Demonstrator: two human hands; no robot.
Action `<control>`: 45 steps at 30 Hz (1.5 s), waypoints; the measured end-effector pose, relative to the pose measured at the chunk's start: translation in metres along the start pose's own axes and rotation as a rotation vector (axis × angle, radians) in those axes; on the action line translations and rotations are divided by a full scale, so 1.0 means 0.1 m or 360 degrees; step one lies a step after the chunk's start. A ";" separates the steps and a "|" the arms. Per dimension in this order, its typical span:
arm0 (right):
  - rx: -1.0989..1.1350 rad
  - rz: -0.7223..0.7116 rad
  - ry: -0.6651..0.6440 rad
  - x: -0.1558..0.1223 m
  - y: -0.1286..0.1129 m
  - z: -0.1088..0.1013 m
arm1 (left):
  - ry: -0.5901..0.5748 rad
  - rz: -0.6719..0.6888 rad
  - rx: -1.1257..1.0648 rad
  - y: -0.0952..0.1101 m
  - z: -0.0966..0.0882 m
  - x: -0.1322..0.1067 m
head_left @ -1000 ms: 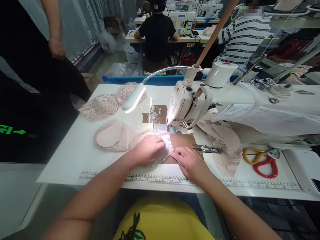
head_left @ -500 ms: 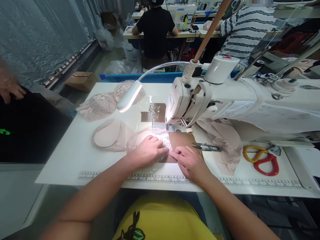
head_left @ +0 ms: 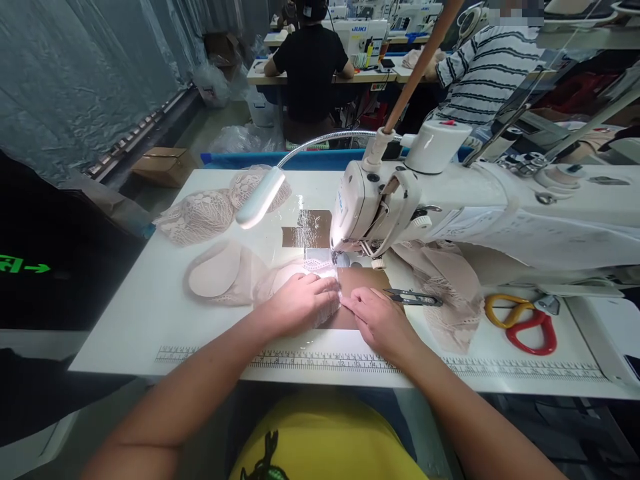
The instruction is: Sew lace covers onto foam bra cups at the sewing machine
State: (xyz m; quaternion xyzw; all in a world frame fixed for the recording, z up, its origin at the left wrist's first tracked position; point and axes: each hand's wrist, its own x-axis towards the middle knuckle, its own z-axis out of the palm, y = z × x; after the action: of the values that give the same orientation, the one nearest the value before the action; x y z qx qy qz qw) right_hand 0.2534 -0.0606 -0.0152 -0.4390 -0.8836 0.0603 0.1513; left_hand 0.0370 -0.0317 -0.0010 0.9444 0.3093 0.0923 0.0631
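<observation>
A pale pink lace bra (head_left: 273, 280) lies on the sewing machine bed, one edge under the presser foot (head_left: 336, 257) in bright lamp light. Its padded cup (head_left: 214, 273) stretches out to the left. My left hand (head_left: 303, 303) rests on the lace just in front of the needle, fingers curled together and gripping it. My right hand (head_left: 377, 319) pinches the right edge of the same lace, thumb and forefinger close to the left fingertips. Thread snips (head_left: 415, 298) lie by my right hand on brown tape (head_left: 363, 283). What lies under the left palm is hidden.
The sewing machine head (head_left: 370, 200) stands beyond my hands, with a gooseneck lamp (head_left: 260, 198). Another lace piece (head_left: 200, 215) lies back left. More lace fabric (head_left: 445, 280) and scissors (head_left: 533, 330) lie right. A printed ruler (head_left: 310, 361) runs along the front edge. Co-workers sit beyond.
My left fingers have drawn in closer together over the lace, and my right hand has shifted slightly. The other person's hand at the far left has gone out of view.
</observation>
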 end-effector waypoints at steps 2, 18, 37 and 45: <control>-0.0013 -0.0006 -0.0003 0.00 0.00 0.00 | 0.0006 -0.0034 0.0062 0.00 0.00 0.03; -0.0065 0.0005 -0.0141 0.10 -0.01 -0.07 | -0.0020 -0.0014 0.0163 -0.13 0.08 0.10; -0.0159 0.0125 -0.0189 0.38 0.10 0.00 | -0.0032 0.0036 0.0122 -0.41 -0.02 0.24; -0.0245 0.0146 -0.0173 0.42 0.12 0.01 | 0.0010 0.0078 0.0078 -0.48 0.05 0.24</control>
State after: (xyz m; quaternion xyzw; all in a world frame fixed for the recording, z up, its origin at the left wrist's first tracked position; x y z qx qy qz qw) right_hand 0.2383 -0.0195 -0.0100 -0.4854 -0.8715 0.0227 0.0662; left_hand 0.0300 0.0208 -0.0115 0.9527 0.2883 0.0891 0.0367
